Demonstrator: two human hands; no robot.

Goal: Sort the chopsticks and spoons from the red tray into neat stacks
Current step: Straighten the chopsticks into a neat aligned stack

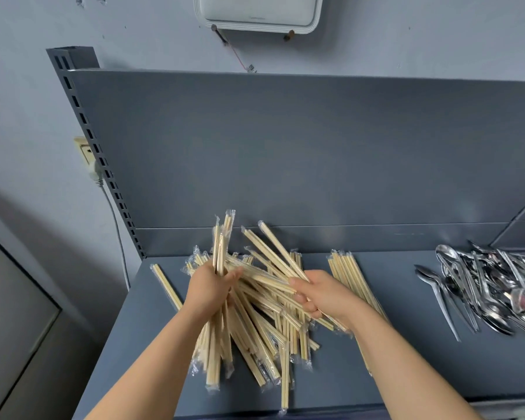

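Shelf (406, 344): grey top carrying all you sort; no red tray in view.
Chopsticks (264, 325): wrapped pairs, crossed heap at 6 o'clock; a straighter row (344, 268) at its 3 o'clock edge.
Spoons (491, 289): loose heap at 3 o'clock, well apart, unstacked.
Left hand (208, 287): yours, gripping an upright bundle.
Right hand (322, 294): curled round a slanted bundle.
Progress: kinds look separated; neat stacking remains.

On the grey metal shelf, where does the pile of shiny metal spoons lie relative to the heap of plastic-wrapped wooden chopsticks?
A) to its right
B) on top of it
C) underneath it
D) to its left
A: the shiny metal spoons lie at the right end of the grey metal shelf, apart from the plastic-wrapped wooden chopsticks in the middle.
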